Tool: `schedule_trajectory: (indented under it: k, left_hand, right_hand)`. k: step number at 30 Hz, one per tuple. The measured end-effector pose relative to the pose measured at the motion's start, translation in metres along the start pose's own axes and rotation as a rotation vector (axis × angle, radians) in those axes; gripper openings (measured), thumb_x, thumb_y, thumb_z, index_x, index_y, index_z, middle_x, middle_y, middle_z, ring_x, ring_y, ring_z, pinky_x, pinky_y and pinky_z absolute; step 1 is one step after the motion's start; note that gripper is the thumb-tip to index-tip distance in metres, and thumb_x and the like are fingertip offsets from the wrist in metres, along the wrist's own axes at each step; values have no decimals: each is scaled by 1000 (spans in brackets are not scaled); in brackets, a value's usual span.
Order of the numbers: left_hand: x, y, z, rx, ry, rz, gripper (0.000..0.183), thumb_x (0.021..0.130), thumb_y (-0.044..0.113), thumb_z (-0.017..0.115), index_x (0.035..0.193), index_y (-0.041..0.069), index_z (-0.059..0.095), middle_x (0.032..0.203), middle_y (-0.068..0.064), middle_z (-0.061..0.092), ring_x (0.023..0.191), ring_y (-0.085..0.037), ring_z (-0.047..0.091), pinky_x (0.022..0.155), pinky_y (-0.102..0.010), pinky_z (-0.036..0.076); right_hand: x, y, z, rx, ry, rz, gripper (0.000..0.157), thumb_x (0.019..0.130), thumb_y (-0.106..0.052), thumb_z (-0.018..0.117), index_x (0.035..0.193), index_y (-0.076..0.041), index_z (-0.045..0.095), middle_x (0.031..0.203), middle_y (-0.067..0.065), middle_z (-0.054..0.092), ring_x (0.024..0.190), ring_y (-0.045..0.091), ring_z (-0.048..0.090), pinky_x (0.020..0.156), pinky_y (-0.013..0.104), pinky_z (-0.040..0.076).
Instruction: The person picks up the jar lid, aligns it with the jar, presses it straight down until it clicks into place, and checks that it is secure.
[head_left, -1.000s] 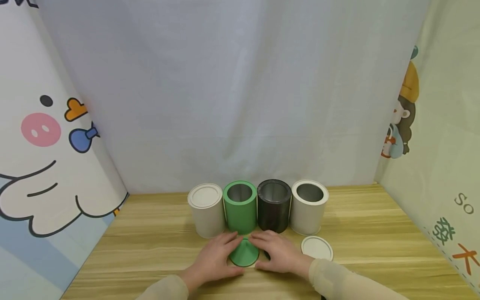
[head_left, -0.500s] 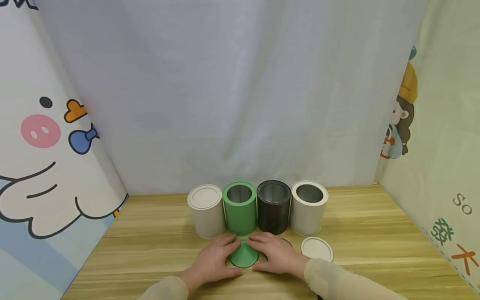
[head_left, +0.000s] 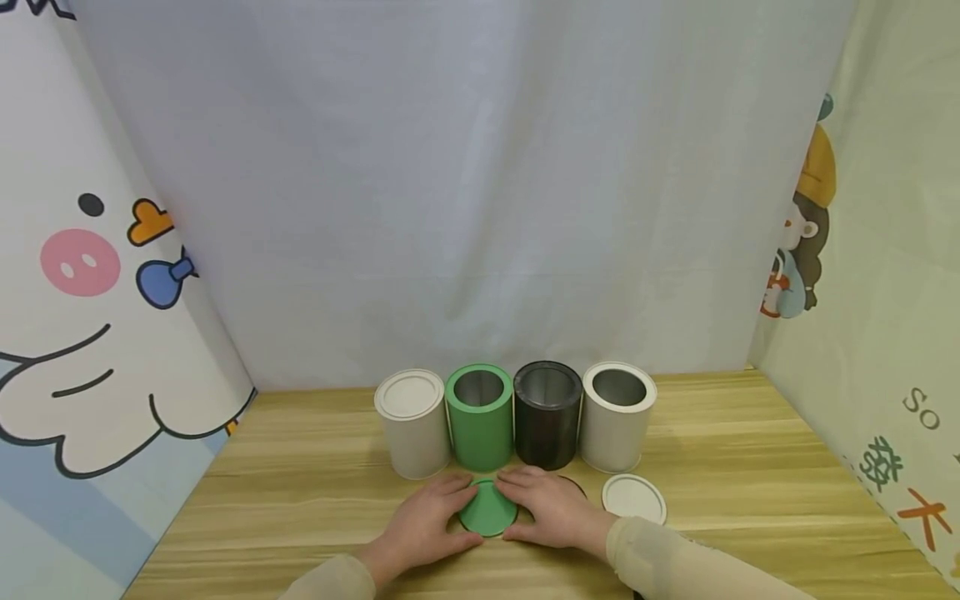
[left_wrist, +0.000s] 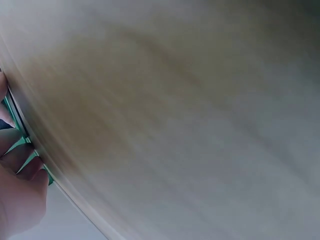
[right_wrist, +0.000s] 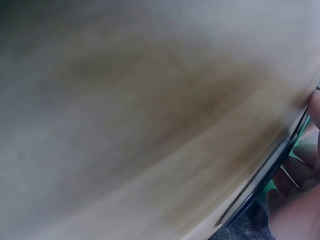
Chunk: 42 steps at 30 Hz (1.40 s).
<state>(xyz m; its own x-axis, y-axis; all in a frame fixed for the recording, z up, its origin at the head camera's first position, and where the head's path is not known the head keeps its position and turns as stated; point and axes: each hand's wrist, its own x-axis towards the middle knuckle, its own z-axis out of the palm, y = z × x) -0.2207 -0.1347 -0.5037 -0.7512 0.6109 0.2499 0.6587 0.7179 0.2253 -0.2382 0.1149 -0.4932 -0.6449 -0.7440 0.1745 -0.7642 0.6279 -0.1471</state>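
A round green lid [head_left: 489, 510] lies on the wooden table between both hands. From the left, my left hand [head_left: 426, 520] rests around its edge, with fingers at the back and thumb at the front. On the other side, my right hand [head_left: 557, 510] has fingertips at the lid's right edge and its thumb near the front edge. Under the right hand, a dark round lid [head_left: 576, 487] is mostly hidden. Only the fingers [left_wrist: 31, 167] and a strip of green show in the left wrist view. Fingers [right_wrist: 299, 172] appear at the right edge of the right wrist view.
Behind the hands, a row holds a lidded white can [head_left: 415, 433], an open green can [head_left: 482, 437], an open black can [head_left: 547, 435] and an open white can [head_left: 617, 433]. A white lid [head_left: 634, 499] lies right of the right hand. Curtains [head_left: 480, 167] enclose the table [head_left: 300, 500].
My right hand has shifted slightly left and closer to the green lid, baring more of the dark lid. My left hand has hardly moved. The cans stay in place.
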Motion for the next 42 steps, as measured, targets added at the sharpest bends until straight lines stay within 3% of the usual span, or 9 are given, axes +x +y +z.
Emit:
schedule_trajectory:
  k: [9,15,26,33,42]
  left_hand:
    - [0,0,-2,22,-2,23,64,86,46,75,129,0,64,133,-14,61,123,-31,56,102,-44,47]
    - [1,0,-4,29,-18,35,64,86,45,75,128,-2,64,132,-14,62,122,-30,57,102,-43,46]
    - [2,2,-8,13,-1,64,62,83,42,78,123,-4,67,126,-14,66,118,-28,60,100,-40,48]
    - [3,0,-7,-26,114,136,62,79,40,81,122,-1,68,119,-9,68,111,-22,62,95,-36,51]
    - [7,-4,-13,-49,305,245,67,70,39,87,118,-4,69,116,-11,68,108,-24,62,93,-38,52]
  right_hand:
    - [1,-3,-1,-25,-2,-9,65,89,-47,71,136,-4,60,139,9,58,128,25,53,103,36,46]
    - [2,-3,-1,21,-36,14,65,88,-46,73,136,-4,60,139,9,58,129,25,53,104,37,45]
    - [1,-4,-6,99,-14,28,64,87,-45,75,134,-3,62,136,9,60,125,26,54,101,37,47]
    - [-5,-4,-8,140,73,23,64,87,-45,75,133,-3,62,135,7,59,124,24,53,99,38,49]
    - [-7,0,-18,187,231,-76,64,86,-40,78,132,0,62,133,9,59,122,25,53,101,39,47]
